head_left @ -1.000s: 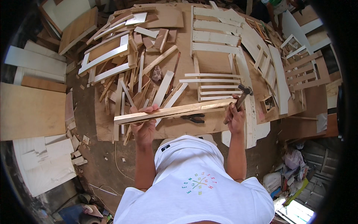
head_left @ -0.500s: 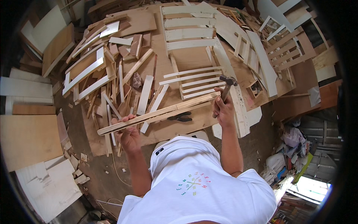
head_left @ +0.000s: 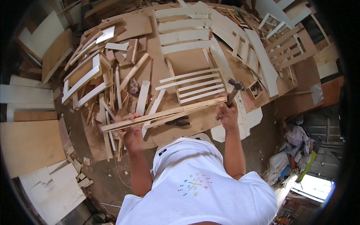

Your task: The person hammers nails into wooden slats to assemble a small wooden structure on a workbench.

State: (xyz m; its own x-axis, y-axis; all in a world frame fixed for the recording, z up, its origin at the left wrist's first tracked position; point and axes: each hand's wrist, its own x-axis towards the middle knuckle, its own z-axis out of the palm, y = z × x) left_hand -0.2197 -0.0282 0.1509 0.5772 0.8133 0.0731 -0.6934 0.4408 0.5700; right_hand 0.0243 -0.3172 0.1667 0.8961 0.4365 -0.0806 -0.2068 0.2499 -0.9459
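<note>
Long pale wooden strips, lying lengthwise against one another, span between my two hands above the near edge of the table. My left hand is closed around them close to their left end. At the opposite end, my right hand grips the strips and also a hammer, whose dark head points up and away from me. Black-handled pliers lie on the table just beyond and below the strips. Past them rests a slatted wooden frame with white slats.
Heaped wood offcuts cover the table's left side, with a brownish lump beside them. A larger frame with wide white slats lies farther back. Long white boards lie at right. Panels stand at far left.
The strips have shifted slightly to the right and lie more level, their right end a little lower. Both hands moved with them, keeping their grip, and the hammer moved along.
</note>
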